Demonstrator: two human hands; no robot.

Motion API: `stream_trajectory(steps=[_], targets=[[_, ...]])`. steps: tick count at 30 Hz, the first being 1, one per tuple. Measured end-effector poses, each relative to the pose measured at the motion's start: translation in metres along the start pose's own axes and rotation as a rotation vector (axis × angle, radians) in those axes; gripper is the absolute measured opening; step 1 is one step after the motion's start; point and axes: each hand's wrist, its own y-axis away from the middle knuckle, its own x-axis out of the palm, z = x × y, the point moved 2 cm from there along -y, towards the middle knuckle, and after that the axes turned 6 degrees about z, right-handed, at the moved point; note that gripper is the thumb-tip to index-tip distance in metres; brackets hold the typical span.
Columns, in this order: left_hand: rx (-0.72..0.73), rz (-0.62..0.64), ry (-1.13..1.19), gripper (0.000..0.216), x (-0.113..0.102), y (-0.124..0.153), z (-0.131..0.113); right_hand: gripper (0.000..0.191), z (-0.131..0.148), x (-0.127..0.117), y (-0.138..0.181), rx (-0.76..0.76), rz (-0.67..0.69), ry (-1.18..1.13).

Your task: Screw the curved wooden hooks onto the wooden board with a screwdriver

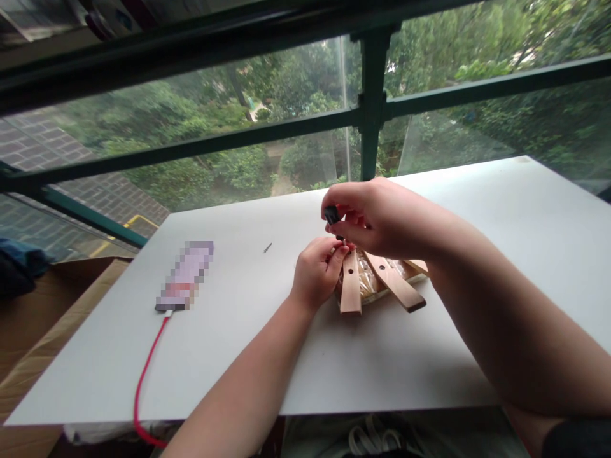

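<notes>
My right hand [365, 213] is closed around the black handle of a screwdriver [331, 215], held tilted with its tip pointing down. Just below it, my left hand [319, 267] is pinched at the far end of a light wooden slat [351, 289]; whatever lies between thumb and fingers is hidden. That slat has a dark hole in it. A second slat [401, 286], also with a hole, lies slanted to its right. Beneath both sits a clear plastic-wrapped bundle [368, 283], partly covered by my right forearm.
On the white table [229, 356], a small thin metal piece [268, 247] lies left of my hands. A phone [186, 277] with a red cable [146, 369] is further left. Green window bars [372, 108] rise behind the table. A cardboard box [62, 318] stands at left.
</notes>
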Motion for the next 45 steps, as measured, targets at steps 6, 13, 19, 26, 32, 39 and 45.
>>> stream_trajectory(steps=[6, 13, 19, 26, 32, 39, 45], targets=[[0.015, -0.018, -0.040, 0.019, 0.001, -0.001, -0.001, 0.019, -0.002, 0.003, -0.003, 0.023, -0.060, 0.050], [0.026, -0.018, -0.051, 0.017, 0.004, 0.000, 0.002, 0.021, -0.005, 0.011, -0.004, -0.069, -0.047, 0.030], [0.042, 0.014, -0.013, 0.019, 0.002, -0.001, -0.002, 0.029, -0.002, 0.000, 0.002, -0.137, 0.025, -0.098], [0.025, 0.021, -0.007, 0.020, 0.003, -0.001, -0.002, 0.014, 0.001, -0.006, 0.000, -0.051, -0.060, -0.004], [0.007, 0.022, 0.024, 0.021, 0.004, -0.001, -0.002, 0.013, 0.001, -0.003, -0.003, -0.031, -0.096, 0.044], [-0.004, 0.020, 0.052, 0.020, 0.003, 0.000, -0.005, 0.018, 0.002, 0.001, -0.005, 0.005, -0.098, 0.076], [0.041, 0.001, 0.017, 0.020, 0.002, -0.001, 0.000, 0.021, 0.002, 0.001, -0.002, -0.025, -0.099, 0.095]])
